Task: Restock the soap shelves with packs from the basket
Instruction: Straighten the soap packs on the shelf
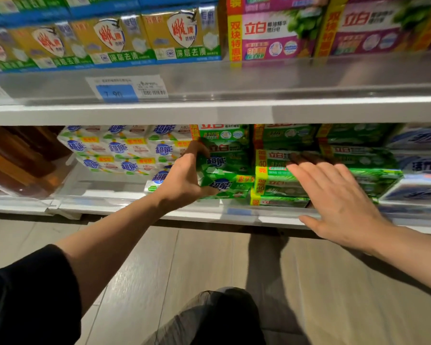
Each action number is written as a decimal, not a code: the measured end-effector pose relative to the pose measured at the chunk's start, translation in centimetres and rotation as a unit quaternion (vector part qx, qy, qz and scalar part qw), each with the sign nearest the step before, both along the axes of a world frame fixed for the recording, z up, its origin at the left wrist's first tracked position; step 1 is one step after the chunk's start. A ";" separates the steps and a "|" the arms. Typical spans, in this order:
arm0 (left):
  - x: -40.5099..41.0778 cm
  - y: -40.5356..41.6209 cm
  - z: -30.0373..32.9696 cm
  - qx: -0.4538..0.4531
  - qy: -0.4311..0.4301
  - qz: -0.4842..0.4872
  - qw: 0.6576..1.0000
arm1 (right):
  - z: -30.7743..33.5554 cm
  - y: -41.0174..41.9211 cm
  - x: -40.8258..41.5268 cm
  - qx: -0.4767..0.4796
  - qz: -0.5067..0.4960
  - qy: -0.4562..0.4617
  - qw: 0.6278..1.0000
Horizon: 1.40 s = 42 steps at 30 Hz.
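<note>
My left hand (pixel 184 175) grips the left end of a green soap pack (pixel 224 180) with a blue oval logo, which rests on the lower shelf (pixel 135 207). My right hand (pixel 334 197) hovers flat, fingers spread, in front of the stacked bright green soap packs (pixel 276 185) just to the right. It holds nothing. White soap packs (pixel 120 148) with blue logos are stacked left of my left hand. No basket is in view.
The upper shelf (pixel 209 110) carries yellow soap boxes (pixel 139 38) and pink and purple packs (pixel 271 33). A price tag (pixel 127 89) sits on its rail. Brown bottles (pixel 18 160) stand at lower left, blue-grey packs (pixel 418 168) at right. My knee (pixel 217 317) is over wood floor.
</note>
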<state>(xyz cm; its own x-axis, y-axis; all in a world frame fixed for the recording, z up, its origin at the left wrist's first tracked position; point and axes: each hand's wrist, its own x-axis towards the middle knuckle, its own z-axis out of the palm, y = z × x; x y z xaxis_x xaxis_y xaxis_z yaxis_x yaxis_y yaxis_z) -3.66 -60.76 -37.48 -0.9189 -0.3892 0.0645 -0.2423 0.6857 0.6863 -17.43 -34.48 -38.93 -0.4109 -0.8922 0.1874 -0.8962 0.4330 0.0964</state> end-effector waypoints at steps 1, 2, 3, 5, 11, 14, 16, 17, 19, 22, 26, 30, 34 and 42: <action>0.0 -0.1 -0.1 0.021 0.002 -0.003 1.000 | 0.0 0.0 0.0 -0.002 0.000 0.001 1.000; -0.1 -0.3 -0.3 0.033 0.002 -0.004 0.999 | 0.0 0.0 0.0 -0.003 0.000 0.002 1.000; -0.1 -0.4 -0.2 0.036 0.000 -0.004 0.999 | 0.0 0.0 0.0 -0.003 0.000 0.002 1.000; -0.4 -0.5 -0.1 -0.003 -0.020 -0.016 1.000 | 0.0 0.0 0.0 -0.006 -0.001 0.001 1.000; -1.7 -0.5 0.0 -0.215 -0.120 -0.069 0.967 | 0.1 0.0 0.0 -0.012 0.005 0.007 1.000; -1.3 -1.2 -0.6 -0.166 -0.124 -0.056 0.977 | 0.0 0.0 0.0 -0.011 0.006 0.005 1.000; -0.8 -1.3 -1.1 -0.130 -0.120 -0.057 0.983 | -0.1 -0.1 -0.1 -0.011 0.005 0.006 1.000; -0.5 -1.3 -1.5 -0.128 -0.117 -0.056 0.983 | -0.1 -0.1 0.0 -0.014 0.005 0.007 1.000; -0.2 -1.2 -2.1 -0.141 -0.110 -0.053 0.983 | -0.1 -0.1 0.0 -0.019 0.005 0.008 1.000; 0.0 -1.1 -2.6 -0.139 -0.087 -0.053 0.985 | -0.2 -0.1 -0.2 -0.018 0.010 0.012 1.000; 0.8 -1.0 -1.9 -0.111 -0.024 -0.040 0.993 | -0.3 0.0 -0.2 -0.011 0.011 0.013 1.000; 2.5 -0.9 0.3 -0.007 0.014 0.008 1.000 | 1.4 0.1 -0.1 0.008 0.050 -0.006 0.999; 5.7 -0.5 4.9 0.164 -0.014 0.026 0.986 | 4.8 -0.4 1.5 -0.011 0.176 0.003 0.984; 10.8 0.0 11.6 0.242 0.009 0.023 0.970 | 12.9 -3.6 6.0 -0.081 0.216 0.031 0.973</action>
<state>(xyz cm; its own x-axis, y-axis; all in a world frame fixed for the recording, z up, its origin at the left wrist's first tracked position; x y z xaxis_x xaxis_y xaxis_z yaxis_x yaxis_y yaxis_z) 7.17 -60.79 -25.85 -0.9005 -0.4179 -0.1199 -0.2499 0.2718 0.9294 -11.45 -38.09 -26.06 0.0117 -0.9356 0.3528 -0.9925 0.0321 0.1181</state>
